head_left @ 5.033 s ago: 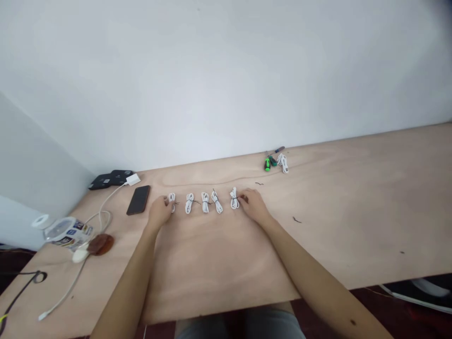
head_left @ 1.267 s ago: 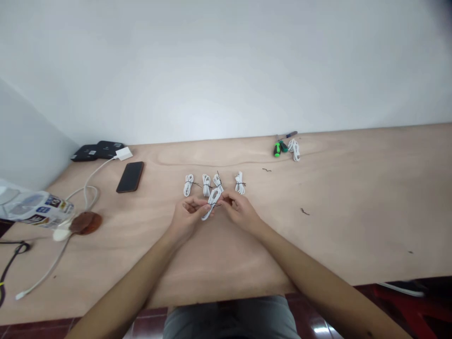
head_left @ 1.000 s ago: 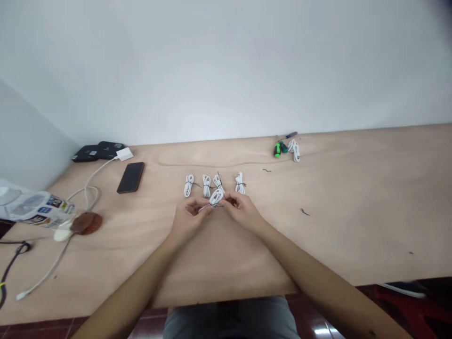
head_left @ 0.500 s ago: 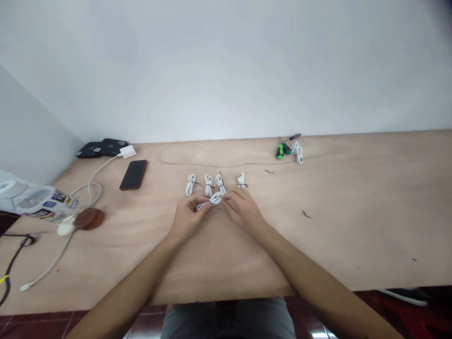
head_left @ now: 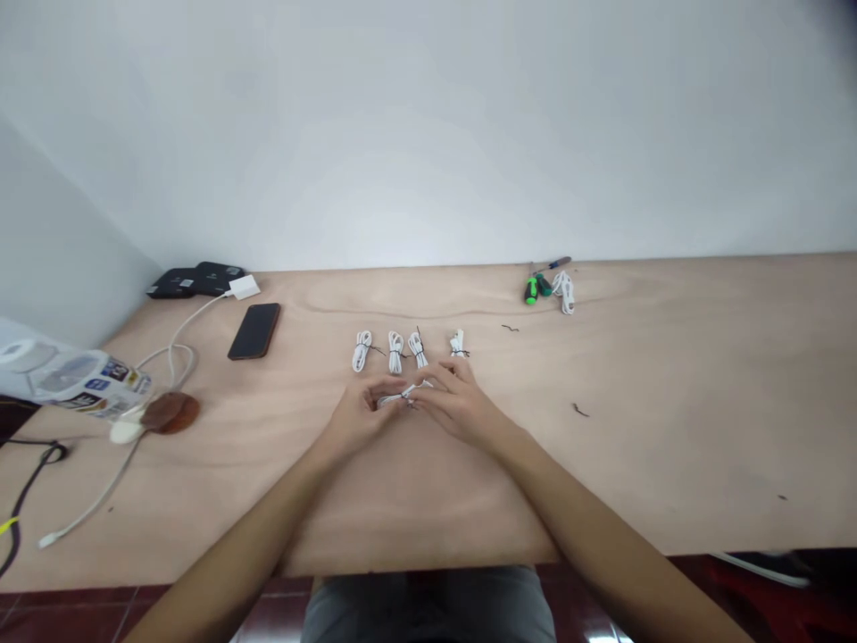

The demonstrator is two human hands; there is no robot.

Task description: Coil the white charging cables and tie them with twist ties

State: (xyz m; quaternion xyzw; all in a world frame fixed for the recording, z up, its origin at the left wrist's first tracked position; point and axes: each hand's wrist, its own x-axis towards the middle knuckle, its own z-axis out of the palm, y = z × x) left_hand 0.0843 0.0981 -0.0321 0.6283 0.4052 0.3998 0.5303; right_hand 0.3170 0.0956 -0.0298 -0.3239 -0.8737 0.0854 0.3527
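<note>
Out on the counter (head_left: 669,446), my left hand (head_left: 360,409) and right hand (head_left: 459,402) grip a coiled white cable (head_left: 405,396) between them, fingers closed on it. Just behind, four tied cable bundles (head_left: 395,352) sit in a row. Farther off lie a phone (head_left: 254,331) on the left and green-handled screwdrivers (head_left: 532,288) beside another bundle (head_left: 566,292).

Left forearm (head_left: 228,545) and right forearm (head_left: 603,536) angle inward from the lower corners, wrists low. Left grip (head_left: 361,413) and right grip (head_left: 459,404) meet at centre, almost touching, fingers curled and pinching inward, palms down.
</note>
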